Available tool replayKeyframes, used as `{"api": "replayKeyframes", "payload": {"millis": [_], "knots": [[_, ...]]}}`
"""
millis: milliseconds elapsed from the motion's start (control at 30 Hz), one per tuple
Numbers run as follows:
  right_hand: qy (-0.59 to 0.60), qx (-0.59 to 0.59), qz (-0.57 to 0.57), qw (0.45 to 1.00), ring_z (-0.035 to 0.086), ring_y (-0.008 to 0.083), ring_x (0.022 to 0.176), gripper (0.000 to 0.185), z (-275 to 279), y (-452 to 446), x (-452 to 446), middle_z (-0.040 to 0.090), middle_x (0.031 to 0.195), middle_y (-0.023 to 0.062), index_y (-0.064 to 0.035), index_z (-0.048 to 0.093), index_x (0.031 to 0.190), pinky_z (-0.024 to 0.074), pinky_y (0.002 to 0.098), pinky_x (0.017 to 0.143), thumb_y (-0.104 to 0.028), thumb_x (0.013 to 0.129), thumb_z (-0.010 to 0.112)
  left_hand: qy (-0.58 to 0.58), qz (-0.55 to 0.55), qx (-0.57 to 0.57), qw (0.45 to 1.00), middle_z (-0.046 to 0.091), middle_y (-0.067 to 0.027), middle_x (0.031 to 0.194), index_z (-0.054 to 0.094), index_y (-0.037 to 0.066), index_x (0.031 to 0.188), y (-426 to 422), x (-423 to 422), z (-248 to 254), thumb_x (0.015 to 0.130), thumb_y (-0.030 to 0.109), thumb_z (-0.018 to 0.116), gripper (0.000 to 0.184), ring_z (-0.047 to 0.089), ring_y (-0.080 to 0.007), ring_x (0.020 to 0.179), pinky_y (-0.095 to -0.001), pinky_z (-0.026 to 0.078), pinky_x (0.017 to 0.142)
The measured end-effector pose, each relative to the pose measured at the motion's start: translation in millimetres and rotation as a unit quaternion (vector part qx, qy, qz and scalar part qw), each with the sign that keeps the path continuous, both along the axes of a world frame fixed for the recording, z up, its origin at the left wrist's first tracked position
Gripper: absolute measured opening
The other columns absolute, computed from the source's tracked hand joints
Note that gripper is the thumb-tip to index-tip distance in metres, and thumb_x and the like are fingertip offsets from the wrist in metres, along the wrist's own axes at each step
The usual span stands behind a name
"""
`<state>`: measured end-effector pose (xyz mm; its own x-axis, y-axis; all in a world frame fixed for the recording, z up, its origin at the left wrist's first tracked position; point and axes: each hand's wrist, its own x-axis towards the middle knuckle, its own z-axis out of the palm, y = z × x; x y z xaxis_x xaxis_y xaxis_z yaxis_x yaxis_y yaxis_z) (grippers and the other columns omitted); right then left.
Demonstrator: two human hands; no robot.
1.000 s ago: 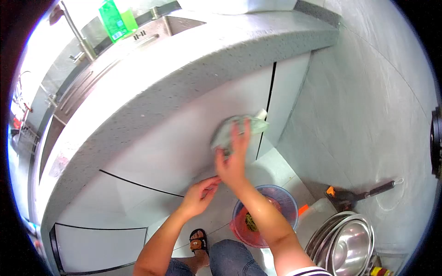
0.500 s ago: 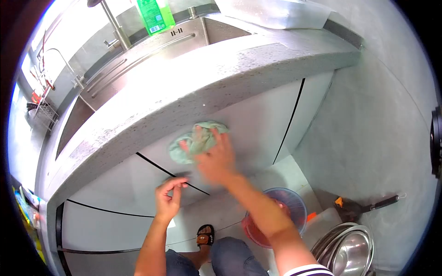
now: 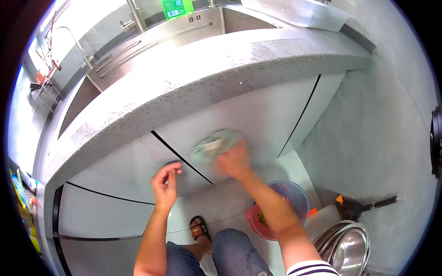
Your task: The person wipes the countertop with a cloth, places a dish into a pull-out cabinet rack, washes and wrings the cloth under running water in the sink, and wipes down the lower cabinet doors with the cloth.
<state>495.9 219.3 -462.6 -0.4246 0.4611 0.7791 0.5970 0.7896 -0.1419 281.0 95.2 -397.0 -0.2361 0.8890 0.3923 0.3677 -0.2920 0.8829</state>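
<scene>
A pale green cloth (image 3: 215, 144), blurred by motion, lies against the white cabinet door (image 3: 271, 110) under the counter. My right hand (image 3: 235, 159) is on the cloth's lower right side, its fingers smeared and partly hidden. To the left, my left hand (image 3: 166, 180) is raised near the dark gap between two doors, with its fingers curled together; whether they hold anything is too small to tell.
The grey counter edge (image 3: 184, 99) curves above both hands, with a steel sink (image 3: 170, 39) behind it. Below right stand a blue-rimmed basin (image 3: 299, 198), a red basket (image 3: 258, 223), stacked steel bowls (image 3: 348, 248) and a black-handled tool (image 3: 368, 207).
Since half a second ago, the cloth and my right hand have moved slightly right. Over the full second they have shifted left along the doors. My left hand has also moved left.
</scene>
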Motion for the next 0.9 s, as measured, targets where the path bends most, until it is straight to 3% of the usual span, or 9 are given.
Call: {"api": "replayKeyframes", "payload": {"millis": [100,233,300,367,433,467,567,733,900], "knots": [[0.243,-0.15,-0.16,0.945,0.04,0.044,0.126,0.067,-16,9,63,0.049,0.126,0.0309,-0.0006,0.043,0.137,0.0239,0.0585,0.107,-0.03,0.081,0.065,0.059,-0.037,-0.036,0.997,0.07,-0.0068,0.093,0.067,0.002,0.103,-5,12,-1,0.094,0.001,0.052,0.018,0.065,-0.0126,0.084,-0.0248,0.05,0.071],[0.486,-0.257,-0.193,0.812,0.022,0.0482,0.137,0.068,-66,11,0,0.02,0.146,0.037,0.015,0.034,0.135,0.0182,0.0543,0.112,-0.025,0.088,0.062,0.141,-0.111,-0.079,0.981,0.07,-0.0077,0.095,0.068,0.004,0.105,-3,28,-10,0.091,0.0,0.054,0.019,0.066,-0.0132,0.085,-0.0257,0.051,0.072],[0.376,-0.224,-0.123,0.891,0.015,0.0485,0.14,0.066,-57,-47,-48,0.009,0.151,0.0349,0.0156,0.03,0.137,0.0158,0.0514,0.114,-0.02,0.09,0.06,0.124,-0.122,-0.094,0.98,0.07,-0.0083,0.096,0.068,0.002,0.104,1,28,-23,0.091,0.0,0.055,0.019,0.067,-0.0142,0.084,-0.0268,0.052,0.073],[0.255,-0.228,-0.111,0.933,0.015,0.0469,0.141,0.067,-56,-65,-45,0.009,0.153,0.0309,0.0127,0.024,0.141,0.0152,0.049,0.115,-0.017,0.091,0.057,0.114,-0.132,-0.101,0.98,0.07,-0.0083,0.095,0.068,0.002,0.103,5,28,-36,0.091,0.001,0.055,0.018,0.067,-0.0143,0.085,-0.0277,0.052,0.073],[0.215,-0.312,-0.195,0.905,0.016,0.0439,0.141,0.066,-55,-47,-17,0.01,0.155,0.0277,0.0097,0.021,0.144,0.0162,0.047,0.115,-0.017,0.094,0.053,0.107,-0.146,-0.131,0.975,0.07,-0.0083,0.096,0.068,0.002,0.104,4,31,-40,0.092,0.002,0.054,0.018,0.067,-0.0141,0.086,-0.0275,0.052,0.074],[0.446,-0.333,-0.165,0.814,0.017,0.0411,0.142,0.065,-76,-13,2,0.011,0.155,0.0259,0.0073,0.019,0.146,0.0179,0.0459,0.114,-0.017,0.095,0.05,0.103,-0.153,-0.147,0.972,0.07,-0.0082,0.097,0.067,0.002,0.104,4,32,-43,0.093,0.002,0.054,0.018,0.067,-0.014,0.087,-0.0275,0.052,0.074],[0.786,-0.277,-0.162,0.529,0.023,0.0352,0.141,0.059,-97,68,75,0.021,0.153,0.0241,0.0035,0.02,0.147,0.0185,0.0439,0.115,-0.02,0.098,0.043,0.102,-0.169,-0.198,0.96,0.07,-0.0072,0.098,0.067,0.002,0.106,-4,26,-55,0.094,0.003,0.053,0.018,0.067,-0.0134,0.088,-0.0265,0.051,0.075],[0.764,-0.4,-0.17,0.478,0.032,0.0325,0.136,0.056,-171,41,14,0.036,0.146,0.0204,0.0011,0.022,0.146,0.021,0.0409,0.114,-0.024,0.1,0.039,0.054,-0.157,-0.218,0.962,0.071,-0.0085,0.1,0.067,0.003,0.107,-3,25,-68,0.093,-0.001,0.051,0.021,0.068,-0.0157,0.087,-0.0267,0.052,0.075],[0.675,-0.493,-0.167,0.524,0.039,0.0304,0.128,0.05,-160,2,-29,0.042,0.141,0.018,-0.0001,0.031,0.14,0.0266,0.0394,0.11,-0.028,0.099,0.038,0.059,-0.161,-0.233,0.957,0.071,-0.0078,0.1,0.067,0.002,0.107,6,25,-77,0.095,0.002,0.052,0.019,0.067,-0.015,0.088,-0.0264,0.052,0.076]]}}
